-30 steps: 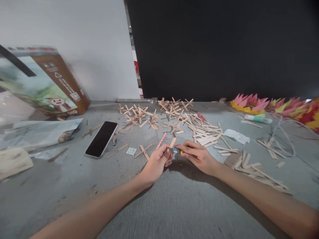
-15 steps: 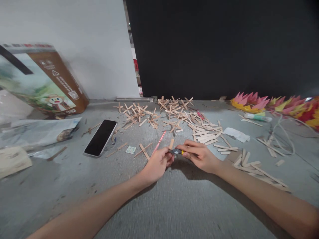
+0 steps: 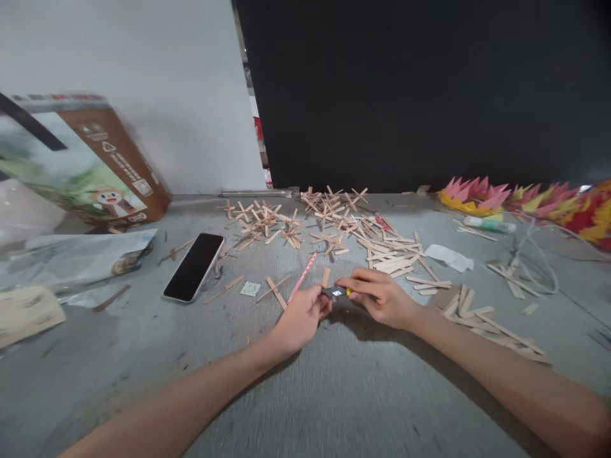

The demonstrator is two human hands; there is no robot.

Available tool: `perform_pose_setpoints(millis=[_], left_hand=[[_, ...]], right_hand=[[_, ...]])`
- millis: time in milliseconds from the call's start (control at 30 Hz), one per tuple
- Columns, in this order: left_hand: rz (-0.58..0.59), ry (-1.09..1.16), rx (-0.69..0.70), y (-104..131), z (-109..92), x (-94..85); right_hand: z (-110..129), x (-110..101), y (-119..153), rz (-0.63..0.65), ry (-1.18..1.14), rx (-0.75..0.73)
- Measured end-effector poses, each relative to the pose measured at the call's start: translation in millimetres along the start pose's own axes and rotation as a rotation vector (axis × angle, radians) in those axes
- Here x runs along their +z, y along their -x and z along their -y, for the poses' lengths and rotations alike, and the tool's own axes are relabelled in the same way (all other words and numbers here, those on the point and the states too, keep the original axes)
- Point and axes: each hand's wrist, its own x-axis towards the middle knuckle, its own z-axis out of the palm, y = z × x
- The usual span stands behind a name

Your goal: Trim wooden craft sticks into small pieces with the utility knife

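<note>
My left hand (image 3: 305, 313) is closed around a wooden craft stick (image 3: 326, 277), whose upper end sticks up past the fingers. My right hand (image 3: 379, 296) pinches a small dark grey tool with a yellow end (image 3: 337, 292); its exact kind is too small to make out. The tool's dark end reaches the left fingertips and touches the stick or lies right beside it. Just beyond my left hand lie a pink-and-white patterned strip (image 3: 301, 278) and two crossed craft sticks (image 3: 275, 292). Both hands are held low over the grey tabletop (image 3: 305, 394).
Crossed-stick pieces (image 3: 260, 222) and a pile of loose craft sticks (image 3: 394, 251) lie toward the back. More sticks (image 3: 501, 327) are by my right forearm. A phone (image 3: 194, 267), a brown bag (image 3: 114, 165), paper flowers (image 3: 475, 194), a glue stick (image 3: 489, 224) and a white cable (image 3: 556, 273) surround them.
The view has shifted slightly, so the things at the right sit a little further left. Both hands keep the same hold on the stick and the tool.
</note>
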Motion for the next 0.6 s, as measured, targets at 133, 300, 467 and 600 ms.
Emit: perform_pose_setpoints(millis=[133, 300, 467, 600], left_hand=[[0.009, -0.020, -0.044, -1.2, 4.1, 1.1], [-0.003, -0.039, -0.037, -0.9, 3.4, 1.4], [0.000, -0.066, -0.014, -0.8, 1.7, 2.1], [-0.039, -0.109, 0.027, 1.2, 3.8, 1.5]], right_hand=[[1.3, 1.7, 0.3, 0.024, -0.038, 0.016], [0.8, -0.5, -1.3, 0.022, -0.025, 0.001], [3.5, -0.7, -2.6, 0.035, -0.027, -0.003], [1.4, -0.9, -1.6, 0.002, -0.002, -0.015]])
